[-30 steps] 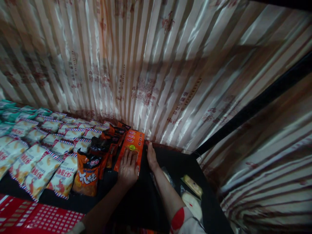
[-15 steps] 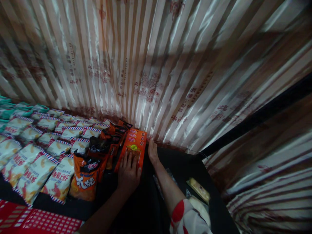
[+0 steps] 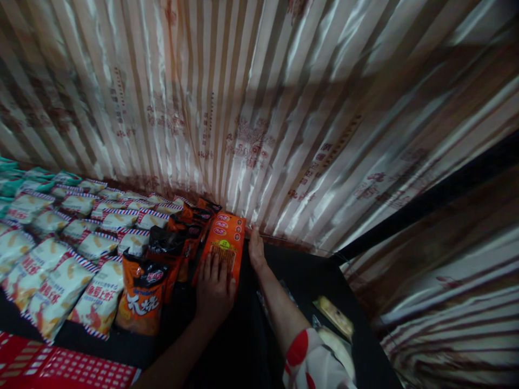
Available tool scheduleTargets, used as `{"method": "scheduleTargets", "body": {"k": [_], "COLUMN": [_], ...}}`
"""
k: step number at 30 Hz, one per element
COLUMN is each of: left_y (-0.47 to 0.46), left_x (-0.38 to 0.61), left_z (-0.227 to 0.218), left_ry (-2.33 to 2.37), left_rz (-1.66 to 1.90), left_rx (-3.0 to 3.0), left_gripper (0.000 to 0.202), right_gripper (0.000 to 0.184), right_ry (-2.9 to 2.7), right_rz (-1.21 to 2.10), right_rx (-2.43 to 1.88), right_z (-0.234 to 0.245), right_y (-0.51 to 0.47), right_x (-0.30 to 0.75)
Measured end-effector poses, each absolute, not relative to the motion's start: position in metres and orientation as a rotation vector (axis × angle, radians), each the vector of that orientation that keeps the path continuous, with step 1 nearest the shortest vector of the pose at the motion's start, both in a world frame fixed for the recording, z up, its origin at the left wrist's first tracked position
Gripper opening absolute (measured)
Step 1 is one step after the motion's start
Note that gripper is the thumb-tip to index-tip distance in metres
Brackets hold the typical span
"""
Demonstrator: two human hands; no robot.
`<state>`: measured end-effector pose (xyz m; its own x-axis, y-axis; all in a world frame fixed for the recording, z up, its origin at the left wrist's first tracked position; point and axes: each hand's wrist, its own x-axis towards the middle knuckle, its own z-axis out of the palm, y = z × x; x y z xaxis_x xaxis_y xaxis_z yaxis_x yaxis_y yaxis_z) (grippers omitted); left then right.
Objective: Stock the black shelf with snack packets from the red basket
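Note:
My left hand (image 3: 215,289) lies flat with its fingers spread across the lower part of an orange snack packet (image 3: 223,239). That packet leans against a row of orange-and-black chip bags (image 3: 142,294). Just right of the packet, my right hand (image 3: 255,249) rests edge-on at the back of the black table, a narrow gap away from it. Its fingers are stretched out toward the curtain, seen from the side and partly hidden, and nothing shows in them.
Rows of white snack bags (image 3: 97,297) fill the left, with green bags (image 3: 30,181) behind. A red packet (image 3: 60,362) lies in front. Two wrapped items, one yellowish (image 3: 333,316) and one pale (image 3: 338,348), lie right. A striped curtain (image 3: 259,108) and dark bar (image 3: 430,192) border the table.
Hardly anything differs. The view has shifted slightly, and both hands stay at the orange packet in nearly the same pose.

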<state>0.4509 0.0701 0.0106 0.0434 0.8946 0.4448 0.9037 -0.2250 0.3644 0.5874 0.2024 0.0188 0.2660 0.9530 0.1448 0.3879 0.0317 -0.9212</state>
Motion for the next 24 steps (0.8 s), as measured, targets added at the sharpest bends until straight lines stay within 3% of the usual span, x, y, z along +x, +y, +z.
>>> {"method": "scheduleTargets", "body": {"k": [24], "left_y": [0.0722], "left_x": [0.4512], "left_z": [0.0065], "left_ry": [-1.789], "left_rz": [-0.962], "left_rx": [-2.177], "left_gripper": [0.038], "right_gripper": [0.076], "right_ry": [-1.269], "right_rz": [0.721], "right_rx": [-1.542], "right_z": [0.0143], "right_y": [0.2080], "right_x": [0.5878]}}
